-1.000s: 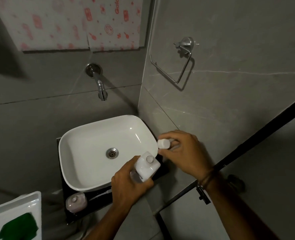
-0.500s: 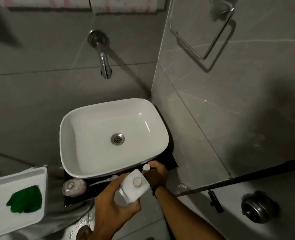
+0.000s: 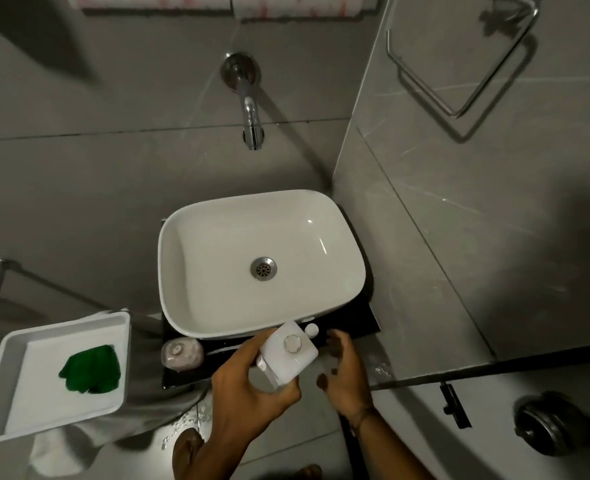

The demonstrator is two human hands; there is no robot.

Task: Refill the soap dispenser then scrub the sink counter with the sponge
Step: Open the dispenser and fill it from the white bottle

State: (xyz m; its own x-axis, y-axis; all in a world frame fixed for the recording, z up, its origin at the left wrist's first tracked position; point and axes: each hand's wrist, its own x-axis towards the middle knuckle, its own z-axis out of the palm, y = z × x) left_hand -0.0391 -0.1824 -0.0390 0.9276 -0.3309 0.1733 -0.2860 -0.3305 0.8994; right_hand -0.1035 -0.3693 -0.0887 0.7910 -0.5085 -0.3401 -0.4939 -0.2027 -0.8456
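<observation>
My left hand [image 3: 252,379] grips a white square refill bottle [image 3: 288,353], upright, its round neck uncapped, in front of the white sink basin [image 3: 189,306]. The bottle's small white cap [image 3: 311,329] lies on the black counter [image 3: 355,323] just beyond it. My right hand [image 3: 345,372] hovers to the right of the bottle, fingers spread, holding nothing. A pinkish round soap dispenser [image 3: 182,354] sits on the counter at the basin's front left. A green sponge [image 3: 90,368] lies in a white tray [image 3: 6,348] at the left.
A chrome wall tap [image 3: 250,109] points down over the basin. On the right wall hangs a towel ring [image 3: 456,64]. A glass partition edge with a black hinge [image 3: 454,405] runs at the right. My feet show on the floor below.
My right hand set the white cap down on the counter and drew back open. The left hand kept the bottle, and the view moved in lower over the sink.
</observation>
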